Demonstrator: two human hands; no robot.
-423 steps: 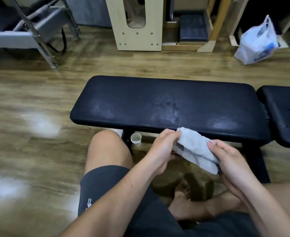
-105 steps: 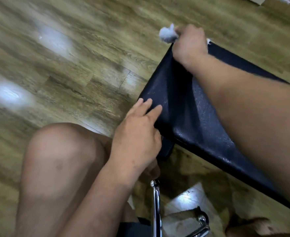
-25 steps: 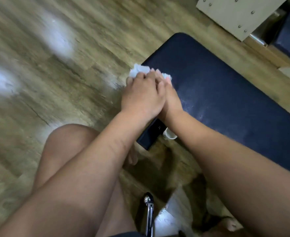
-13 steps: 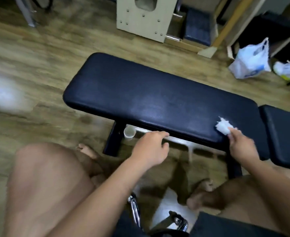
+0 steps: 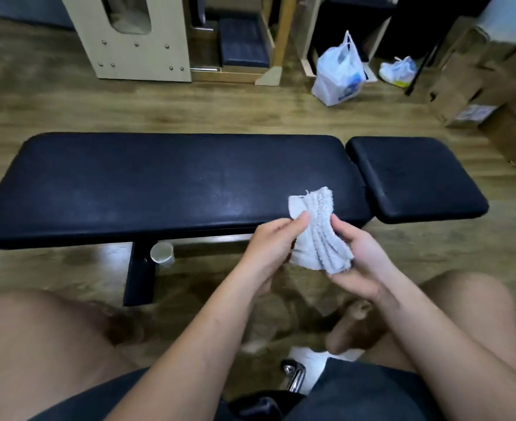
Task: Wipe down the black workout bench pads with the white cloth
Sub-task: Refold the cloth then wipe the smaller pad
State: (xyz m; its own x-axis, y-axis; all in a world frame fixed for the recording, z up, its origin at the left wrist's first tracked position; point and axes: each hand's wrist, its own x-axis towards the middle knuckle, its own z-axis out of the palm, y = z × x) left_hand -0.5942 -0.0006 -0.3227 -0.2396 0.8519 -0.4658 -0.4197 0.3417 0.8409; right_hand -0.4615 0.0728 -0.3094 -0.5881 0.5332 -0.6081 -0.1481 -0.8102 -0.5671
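Nearest are the person's bare knees [image 5: 38,344], spread to either side. Between them and the bench, both hands hold the white cloth [image 5: 317,238] up in the air, just in front of the right end of the long pad [image 5: 159,183] and not touching it. The left hand [image 5: 269,247] pinches the cloth's left edge between thumb and fingers [image 5: 302,218]. The right hand [image 5: 360,259] cups it from below and the right, thumb curled onto the ribbed side.

The cloth looks like soft, light towelling, bunched into loose folds. It will flop and slide open unless gathered, so it is best taken as a wad in the palm with the fingers spread over the top, pressing flat.

A small cup [image 5: 161,252] stands on the floor under the bench, beside its black leg. Past the hands, the long pad runs left to right with a dull sheen. The short pad [image 5: 414,177] sits at its right end across a narrow gap. Its covering looks smooth and firm. Far off, a white plastic bag [image 5: 338,74] rests on the wooden floor.
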